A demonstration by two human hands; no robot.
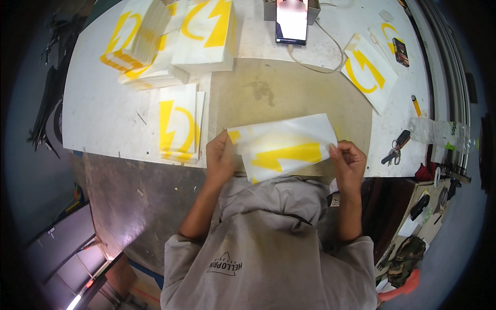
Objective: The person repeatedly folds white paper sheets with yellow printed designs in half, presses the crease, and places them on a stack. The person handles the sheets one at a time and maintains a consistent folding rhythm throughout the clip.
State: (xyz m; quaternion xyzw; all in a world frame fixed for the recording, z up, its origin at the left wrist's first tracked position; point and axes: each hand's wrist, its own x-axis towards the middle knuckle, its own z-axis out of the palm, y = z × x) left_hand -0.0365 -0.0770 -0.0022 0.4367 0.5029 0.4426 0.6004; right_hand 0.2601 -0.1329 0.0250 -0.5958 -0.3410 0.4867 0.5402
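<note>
I hold a thin white sheet with a yellow bolt-shaped print (289,150) stretched between both hands, just over the near edge of the table. Whether it is paper, cloth or a flattened bag I cannot tell. My left hand (220,159) is closed on its left end, near a small yellow patch, with the fingers partly hidden. At the opposite end, my right hand (349,161) pinches the corner between thumb and fingers. Left of it, a small pile of similar printed sheets (179,124) lies on the white table (103,111).
Tall stacks of printed sheets (206,36) fill the back left. A phone (292,23) with a cable stands at the back. Beige board (289,88) covers the middle. Right: more sheets (364,72), a small dark box (400,52), a yellow lighter (416,105), keys (396,147), clear plastic (439,132).
</note>
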